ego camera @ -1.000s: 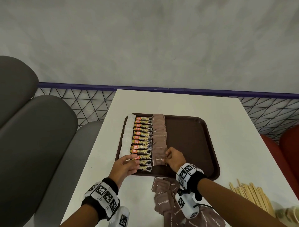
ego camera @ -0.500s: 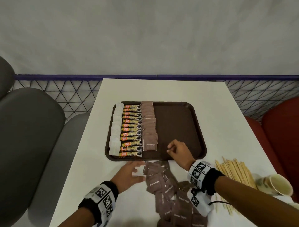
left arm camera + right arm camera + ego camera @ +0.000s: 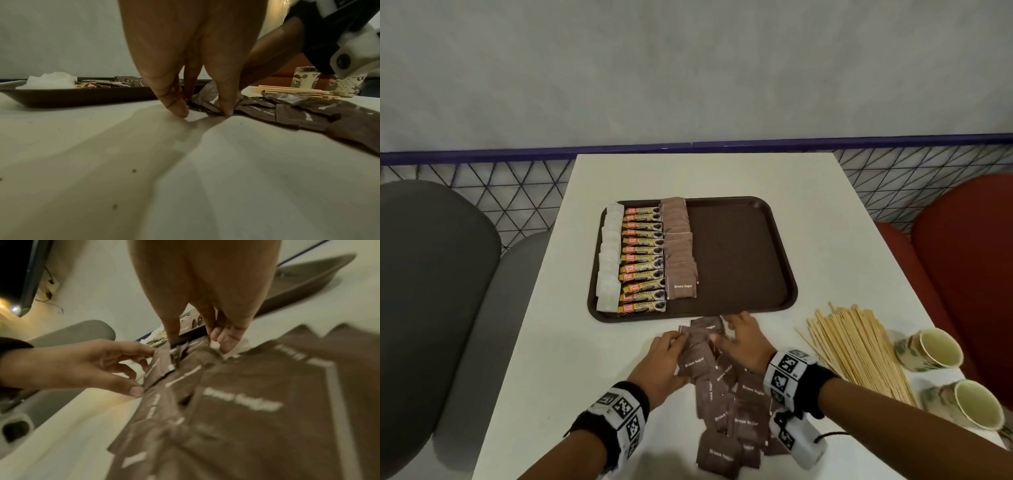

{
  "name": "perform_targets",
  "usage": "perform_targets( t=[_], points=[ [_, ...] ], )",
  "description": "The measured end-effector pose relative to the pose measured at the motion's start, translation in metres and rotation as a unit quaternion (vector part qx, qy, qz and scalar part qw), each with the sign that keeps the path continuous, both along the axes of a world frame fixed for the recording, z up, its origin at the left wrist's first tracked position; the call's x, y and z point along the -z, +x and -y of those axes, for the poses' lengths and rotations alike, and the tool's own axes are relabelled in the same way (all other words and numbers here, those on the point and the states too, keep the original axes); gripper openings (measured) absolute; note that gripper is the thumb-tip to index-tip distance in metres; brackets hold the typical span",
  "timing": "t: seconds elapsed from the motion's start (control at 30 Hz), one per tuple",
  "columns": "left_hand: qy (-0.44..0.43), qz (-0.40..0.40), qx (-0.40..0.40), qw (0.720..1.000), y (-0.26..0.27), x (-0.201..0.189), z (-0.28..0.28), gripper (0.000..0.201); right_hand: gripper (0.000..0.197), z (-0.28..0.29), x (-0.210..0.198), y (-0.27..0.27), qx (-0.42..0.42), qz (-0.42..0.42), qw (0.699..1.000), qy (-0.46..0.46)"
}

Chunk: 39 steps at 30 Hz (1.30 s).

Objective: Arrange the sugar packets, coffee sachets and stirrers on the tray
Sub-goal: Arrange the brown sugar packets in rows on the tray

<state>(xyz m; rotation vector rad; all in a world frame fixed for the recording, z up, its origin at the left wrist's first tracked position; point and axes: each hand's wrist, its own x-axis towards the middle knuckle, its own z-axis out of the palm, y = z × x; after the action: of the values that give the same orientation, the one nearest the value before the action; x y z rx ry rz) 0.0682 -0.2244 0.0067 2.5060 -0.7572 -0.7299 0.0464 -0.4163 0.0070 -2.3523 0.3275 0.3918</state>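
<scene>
A brown tray (image 3: 739, 260) holds a column of white packets (image 3: 609, 260), a column of coffee sachets (image 3: 643, 260) and a row of brown sugar packets (image 3: 681, 253). Loose brown sugar packets (image 3: 732, 404) lie heaped on the white table in front of the tray. My left hand (image 3: 667, 346) pinches the edge of one tilted packet (image 3: 160, 368) between thumb and forefinger at the heap's far left. My right hand (image 3: 732, 332) rests its fingertips (image 3: 226, 345) on packets at the heap's far end, close to the tray rim. Wooden stirrers (image 3: 859, 349) lie in a pile to the right.
Two paper cups (image 3: 931, 349) (image 3: 969, 407) lie near the table's right edge beside the stirrers. The tray's right half is bare. A grey seat (image 3: 438, 274) stands on the left, a red one (image 3: 962, 240) on the right, with a mesh barrier behind the table.
Both hands have drawn back off the tray to the loose heap. The right hand left a brown sugar packet at the near end of the row; the left hand now pinches a loose packet.
</scene>
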Motion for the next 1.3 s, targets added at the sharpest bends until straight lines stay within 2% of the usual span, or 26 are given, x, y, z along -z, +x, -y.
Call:
perform_targets(
  t=[0.1,0.13,0.23,0.3,0.37,0.4,0.43,0.57,0.6,0.67,0.8,0.9,1.03,1.07,1.17,1.23,1.3],
  points=[
    [-0.020,0.023,0.005,1.000,-0.003,0.002,0.000,0.064,0.077,-0.019,-0.002,0.002,-0.040,-0.042,0.998,0.005],
    [-0.029,0.030,-0.004,0.999,-0.004,0.003,0.000,0.063,0.078,-0.022,-0.003,0.004,-0.048,-0.056,0.997,0.001],
    [-0.058,0.057,-0.052,0.995,-0.006,0.003,-0.001,0.065,0.055,-0.025,-0.005,0.009,-0.086,-0.071,0.994,0.004],
    [-0.072,0.055,-0.072,0.993,-0.007,0.003,-0.001,0.076,0.039,-0.025,-0.006,0.008,-0.114,-0.078,0.990,0.038],
    [-0.072,0.024,-0.082,0.994,-0.007,0.005,0.000,0.090,0.032,-0.027,-0.007,0.006,-0.150,-0.085,0.981,0.091],
    [-0.065,0.001,-0.079,0.995,-0.007,0.005,0.001,0.094,0.032,-0.028,-0.008,0.005,-0.171,-0.089,0.978,0.077],
    [-0.057,-0.017,-0.068,0.996,-0.007,0.006,0.002,0.093,0.040,-0.028,-0.012,0.003,-0.194,-0.092,0.976,0.038],
    [-0.047,-0.052,-0.055,0.996,-0.007,0.011,0.005,0.077,0.096,-0.020,-0.022,-0.012,-0.263,-0.088,0.957,-0.085],
    [-0.056,-0.056,-0.061,0.995,-0.008,0.012,0.005,0.075,0.106,-0.021,-0.021,-0.018,-0.280,-0.076,0.950,-0.117],
    [-0.081,-0.069,-0.074,0.992,-0.009,0.014,0.005,0.073,0.113,-0.027,-0.015,-0.023,-0.295,-0.048,0.942,-0.155],
    [-0.159,-0.143,-0.126,0.969,-0.010,0.011,0.004,0.072,0.098,-0.032,-0.009,-0.010,-0.223,-0.078,0.970,-0.048],
    [-0.229,-0.195,-0.150,0.942,-0.010,0.012,0.001,0.060,0.076,-0.034,-0.007,0.000,-0.217,-0.080,0.971,-0.056],
    [-0.247,-0.232,-0.176,0.924,-0.010,0.010,0.000,0.065,0.051,-0.034,-0.008,0.006,-0.200,-0.068,0.978,-0.005],
    [-0.246,-0.230,-0.190,0.922,-0.009,0.008,0.001,0.061,0.046,-0.033,-0.009,0.008,-0.195,-0.068,0.978,0.019],
    [-0.252,-0.211,-0.233,0.915,-0.003,0.003,0.001,0.030,0.043,-0.032,-0.017,0.017,-0.177,-0.076,0.977,0.095],
    [-0.286,-0.212,-0.275,0.893,0.003,0.000,-0.001,0.025,0.044,-0.034,-0.022,0.026,-0.164,-0.067,0.971,0.161],
    [-0.330,-0.232,-0.312,0.860,0.010,-0.006,-0.003,0.028,0.045,-0.035,-0.027,0.034,-0.146,-0.057,0.961,0.227]
  ],
)
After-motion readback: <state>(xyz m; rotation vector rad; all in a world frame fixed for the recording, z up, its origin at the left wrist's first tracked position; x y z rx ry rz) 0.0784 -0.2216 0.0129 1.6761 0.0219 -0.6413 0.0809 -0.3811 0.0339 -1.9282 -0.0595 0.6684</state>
